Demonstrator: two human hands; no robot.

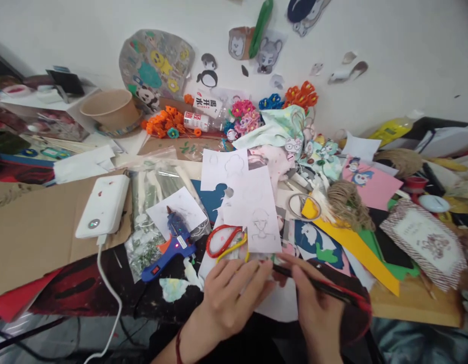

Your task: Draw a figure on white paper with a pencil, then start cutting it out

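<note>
My right hand (320,313) is closed around a slender black pen-like tool (325,287), whose left end points at the fingers of my left hand. Curled in front of me, my left hand (234,298) has its fingertips close to that end; what they pinch, if anything, is hidden. Just above the left hand lie red-and-yellow-handled scissors (224,241), their blades out of sight. A paper with a pencil-drawn figure (262,227) is right above both hands. Under my right wrist is a dark, red-edged surface (355,323).
A blue hot glue gun (173,247) stands left of the hands, its light on. A white power bank (104,206) with a cable rests on cardboard (40,232). Twine (349,202), a tape roll (304,206), yellow paper (363,253) and fabric scraps (173,289) crowd the table.
</note>
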